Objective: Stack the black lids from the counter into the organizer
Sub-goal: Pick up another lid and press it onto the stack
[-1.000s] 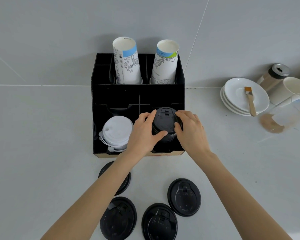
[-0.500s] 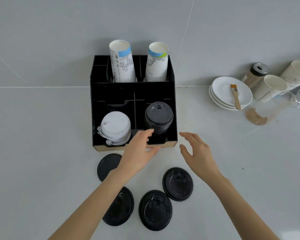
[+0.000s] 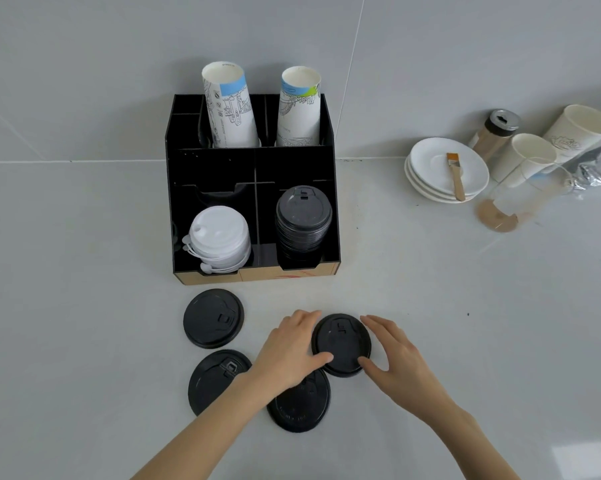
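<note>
Several black lids lie on the grey counter in front of the black organizer (image 3: 174, 209). My left hand (image 3: 290, 353) and my right hand (image 3: 398, 362) close on opposite edges of one black lid (image 3: 341, 342), thumbs on its near rim. Other loose lids lie at the left (image 3: 213, 318), lower left (image 3: 216, 382) and under my left wrist (image 3: 301, 407), the last partly hidden. A stack of black lids (image 3: 303, 220) fills the organizer's front right compartment.
White lids (image 3: 220, 237) sit in the front left compartment, and two paper cup stacks (image 3: 229, 105) stand at the back. To the right are stacked saucers (image 3: 430, 161) with a brush (image 3: 455, 176), a shaker jar (image 3: 496, 133), paper cups (image 3: 524, 161), a glass (image 3: 521, 199) and a foil bag (image 3: 600, 168).
Both hands left the lid stack in the organizer, drew back toward me and closed around a loose lid on the counter. The view shifted with my head.
</note>
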`<state>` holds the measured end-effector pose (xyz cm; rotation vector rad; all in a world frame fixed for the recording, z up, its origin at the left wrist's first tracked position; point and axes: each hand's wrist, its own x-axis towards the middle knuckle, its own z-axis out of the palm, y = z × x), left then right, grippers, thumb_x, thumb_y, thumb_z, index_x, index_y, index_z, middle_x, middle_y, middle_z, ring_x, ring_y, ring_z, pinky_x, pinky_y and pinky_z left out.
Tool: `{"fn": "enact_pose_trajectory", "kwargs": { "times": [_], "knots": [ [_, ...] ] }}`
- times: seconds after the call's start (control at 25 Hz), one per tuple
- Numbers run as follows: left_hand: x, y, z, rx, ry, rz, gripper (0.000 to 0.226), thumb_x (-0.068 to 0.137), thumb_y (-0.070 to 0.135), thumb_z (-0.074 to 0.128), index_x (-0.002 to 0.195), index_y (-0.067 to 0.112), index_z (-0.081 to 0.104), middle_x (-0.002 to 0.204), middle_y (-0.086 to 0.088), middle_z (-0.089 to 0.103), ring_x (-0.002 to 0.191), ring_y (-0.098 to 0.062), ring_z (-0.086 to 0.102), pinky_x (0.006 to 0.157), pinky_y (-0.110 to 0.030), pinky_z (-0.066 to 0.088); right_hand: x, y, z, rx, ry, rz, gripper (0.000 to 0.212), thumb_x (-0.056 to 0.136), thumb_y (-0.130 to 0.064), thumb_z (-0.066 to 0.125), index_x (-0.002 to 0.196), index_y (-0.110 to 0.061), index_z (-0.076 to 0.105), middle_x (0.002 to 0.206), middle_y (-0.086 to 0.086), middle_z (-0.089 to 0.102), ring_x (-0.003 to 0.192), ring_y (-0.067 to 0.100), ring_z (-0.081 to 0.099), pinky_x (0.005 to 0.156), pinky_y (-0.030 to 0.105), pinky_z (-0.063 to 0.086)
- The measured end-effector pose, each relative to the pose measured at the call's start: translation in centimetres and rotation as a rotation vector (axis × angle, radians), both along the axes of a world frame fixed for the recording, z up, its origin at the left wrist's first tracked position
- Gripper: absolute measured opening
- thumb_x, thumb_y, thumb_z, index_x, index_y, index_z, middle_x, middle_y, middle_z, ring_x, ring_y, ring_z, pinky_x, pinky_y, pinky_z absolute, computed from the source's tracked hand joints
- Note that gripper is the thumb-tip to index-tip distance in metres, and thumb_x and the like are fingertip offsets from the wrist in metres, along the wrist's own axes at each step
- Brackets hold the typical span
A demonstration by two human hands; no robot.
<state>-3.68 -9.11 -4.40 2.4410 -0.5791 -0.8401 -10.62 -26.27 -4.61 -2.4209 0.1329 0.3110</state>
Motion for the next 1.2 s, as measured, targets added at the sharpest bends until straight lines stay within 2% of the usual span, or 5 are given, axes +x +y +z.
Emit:
{"fn": "enact_pose_trajectory", "kwargs": {
  "times": [0.48, 0.8, 0.92, 1.04, 1.2],
  "knots": [
    [-0.2, 0.7, 0.3, -0.087, 0.001, 0.051, 0.069, 0.081, 0.034, 0.060, 0.137, 0.019, 0.022, 0.140, -0.003, 0.030, 0.128, -0.019, 0.032, 0.107, -0.034, 0.033, 0.2, 0.9, -0.2, 0.055, -0.071, -0.004, 0.059, 0.081, -0.021, 0.062, 0.133, -0.021, 0.034, 0.139, -0.006, 0.040, 0.126, 0.009, 0.039, 0.101, 0.014, 0.027],
    [2.2, 2.5, 3.3, -0.251, -0.158, 0.135, 0.071, 0.078, 0.032, 0.065, 0.136, 0.022, 0.025, 0.137, 0.000, 0.032, 0.125, -0.015, 0.036, 0.103, -0.025, 0.030, 3.5, 1.9, 3.3, 0.093, -0.232, 0.011, 0.055, 0.079, -0.021, 0.066, 0.128, -0.020, 0.042, 0.132, -0.008, 0.045, 0.119, 0.004, 0.043, 0.098, 0.004, 0.027],
    [3.5, 3.2, 4.7, -0.321, -0.218, 0.175, 0.069, 0.077, 0.030, 0.066, 0.134, 0.020, 0.029, 0.134, -0.001, 0.035, 0.114, -0.007, 0.039, 0.095, -0.019, 0.030, 5.1, 2.4, 4.7, 0.098, -0.300, 0.004, 0.051, 0.078, -0.020, 0.067, 0.125, -0.019, 0.047, 0.130, -0.008, 0.046, 0.117, 0.000, 0.044, 0.097, 0.003, 0.029],
    [5.0, 3.6, 6.0, -0.368, -0.290, 0.224, 0.066, 0.076, 0.028, 0.067, 0.132, 0.019, 0.033, 0.132, -0.002, 0.039, 0.111, -0.007, 0.040, 0.095, -0.021, 0.033, 7.0, 2.9, 5.9, 0.109, -0.347, -0.001, 0.047, 0.077, -0.018, 0.068, 0.121, -0.019, 0.051, 0.127, -0.007, 0.047, 0.109, -0.007, 0.041, 0.089, -0.010, 0.023],
    [7.1, 3.7, 6.9, -0.375, -0.315, 0.279, 0.067, 0.077, 0.028, 0.066, 0.134, 0.018, 0.032, 0.137, -0.004, 0.041, 0.120, -0.018, 0.042, 0.099, -0.029, 0.035, 9.6, 3.2, 7.2, 0.095, -0.396, 0.000, 0.044, 0.078, -0.015, 0.067, 0.120, -0.015, 0.052, 0.129, 0.001, 0.050, 0.108, 0.001, 0.045, 0.087, -0.010, 0.024]
  ]
}}
